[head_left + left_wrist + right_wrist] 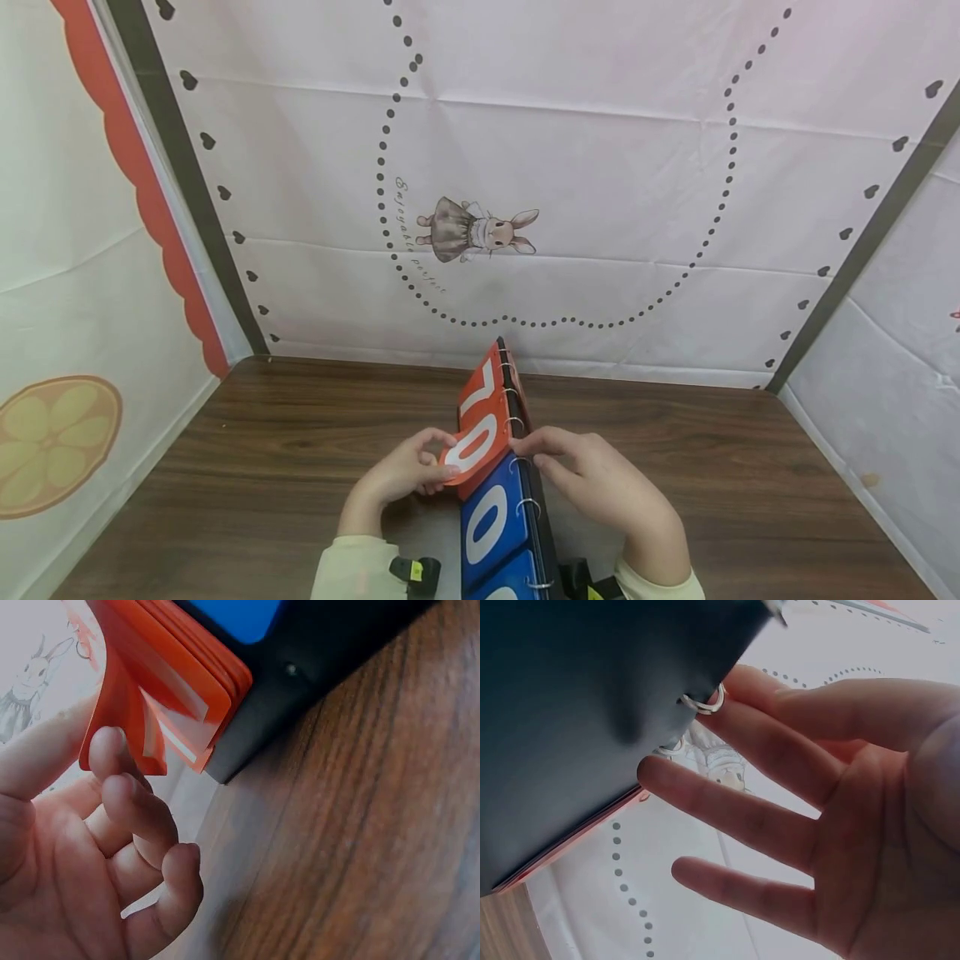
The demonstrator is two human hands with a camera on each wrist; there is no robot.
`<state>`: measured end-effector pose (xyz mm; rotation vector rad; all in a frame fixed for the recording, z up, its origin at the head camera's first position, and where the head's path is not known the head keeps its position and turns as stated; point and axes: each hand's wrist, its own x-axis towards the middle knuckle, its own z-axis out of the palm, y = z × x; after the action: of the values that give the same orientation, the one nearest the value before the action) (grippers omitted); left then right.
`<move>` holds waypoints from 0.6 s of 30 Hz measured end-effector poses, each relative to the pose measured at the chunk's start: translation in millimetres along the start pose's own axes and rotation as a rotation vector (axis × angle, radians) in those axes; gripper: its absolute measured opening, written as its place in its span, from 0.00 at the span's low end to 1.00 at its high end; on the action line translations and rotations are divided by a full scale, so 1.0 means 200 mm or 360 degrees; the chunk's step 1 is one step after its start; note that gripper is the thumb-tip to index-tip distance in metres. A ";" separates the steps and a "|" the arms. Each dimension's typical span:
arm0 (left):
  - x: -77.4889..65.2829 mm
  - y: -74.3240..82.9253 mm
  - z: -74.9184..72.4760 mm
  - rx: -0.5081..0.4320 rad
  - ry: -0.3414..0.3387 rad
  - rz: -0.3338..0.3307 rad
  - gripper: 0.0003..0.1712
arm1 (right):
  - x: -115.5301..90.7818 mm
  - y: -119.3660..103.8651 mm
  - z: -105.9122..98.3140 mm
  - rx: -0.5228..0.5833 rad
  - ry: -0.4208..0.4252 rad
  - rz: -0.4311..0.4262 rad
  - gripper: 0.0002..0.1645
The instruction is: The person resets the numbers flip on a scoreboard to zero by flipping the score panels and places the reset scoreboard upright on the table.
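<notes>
A tabletop flip scoreboard (534,500) stands on the table, its black back turned right and its number cards facing left. My left hand (405,471) pinches the lower edge of a red number card (471,443) with thumb and index finger. In the left wrist view that card (124,690) is lifted away from the red stack (225,667) behind it. My right hand (600,479) is at the scoreboard's top edge, thumb and index fingertips together at a metal ring (714,703). Its other fingers stretch out, the middle fingertip against the black back (592,712).
Blue number cards (487,521) hang on the near half of the scoreboard. Behind the brown wood-grain table (315,417) rises a white cloth (615,192) with a printed rabbit (476,229). Cloth panels flank the table on both sides.
</notes>
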<state>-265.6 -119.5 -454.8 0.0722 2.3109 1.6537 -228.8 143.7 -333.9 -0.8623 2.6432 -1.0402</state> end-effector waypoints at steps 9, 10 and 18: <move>0.00 0.01 -0.01 0.0028 -0.0060 -0.0029 0.32 | 0.00 0.00 -0.02 0.0081 -0.0059 -0.0008 0.13; 0.00 0.01 -0.01 0.0028 -0.0064 -0.0028 0.32 | 0.00 0.01 -0.03 0.0097 -0.0062 -0.0016 0.14; 0.02 -0.03 0.03 0.0076 -0.0073 -0.0032 0.34 | 0.07 0.22 -0.03 0.0139 0.0262 0.0028 0.14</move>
<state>-266.3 -115.7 -463.3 0.0958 2.3098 1.5713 -263.1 164.7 -358.9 -0.7646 2.7077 -1.2621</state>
